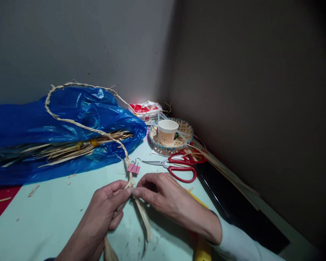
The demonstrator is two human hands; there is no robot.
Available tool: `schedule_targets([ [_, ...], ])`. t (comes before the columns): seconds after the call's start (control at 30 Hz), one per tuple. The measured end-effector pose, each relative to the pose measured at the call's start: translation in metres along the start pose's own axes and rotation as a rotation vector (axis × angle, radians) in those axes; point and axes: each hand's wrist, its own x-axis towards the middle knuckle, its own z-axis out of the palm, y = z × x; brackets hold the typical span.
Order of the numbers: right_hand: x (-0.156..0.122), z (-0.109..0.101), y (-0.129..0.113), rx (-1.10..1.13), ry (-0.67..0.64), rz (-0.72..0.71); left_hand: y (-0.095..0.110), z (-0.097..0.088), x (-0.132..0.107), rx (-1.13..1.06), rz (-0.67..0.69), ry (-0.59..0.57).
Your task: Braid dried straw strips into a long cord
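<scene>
A long twisted cord of dried plant fibre loops over the blue bag and comes down toward me. A pink binder clip is clamped on it just beyond my fingers. My left hand pinches the cord's near end between thumb and fingers. Close against it, my right hand has thumb and forefinger pressed together on the same fibre strips. One loose strip hangs below my right fingertips, and another pale strip shows beneath my left hand. The fingers partly cover the point where the strips cross.
A blue plastic bag holds a bundle of dried stalks at left. Red-handled scissors lie beyond my right hand. Behind them, a paper cup stands in a woven basket. A black flat object lies at right, beside the wall.
</scene>
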Motion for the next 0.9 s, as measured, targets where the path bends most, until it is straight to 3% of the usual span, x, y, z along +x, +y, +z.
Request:
schedule_targets([
  [0.17, -0.002, 0.012, 0.001, -0.145, 0.063, 0.040, 0.001, 0.001, 0.000, 0.025, 0.010, 0.014],
  [0.4, -0.003, 0.004, -0.001, -0.208, 0.083, 0.027, 0.003, 0.001, -0.001, 0.070, 0.005, 0.067],
  [0.67, -0.012, 0.014, -0.015, -0.239, 0.148, 0.006, -0.003, -0.001, 0.006, 0.220, 0.123, 0.091],
  [0.8, -0.019, 0.027, -0.025, -0.427, 0.091, 0.017, -0.004, -0.001, 0.007, 0.132, 0.150, 0.093],
  [0.9, -0.020, 0.034, -0.023, -0.635, 0.044, -0.107, -0.002, 0.001, 0.006, 0.065, 0.139, 0.107],
])
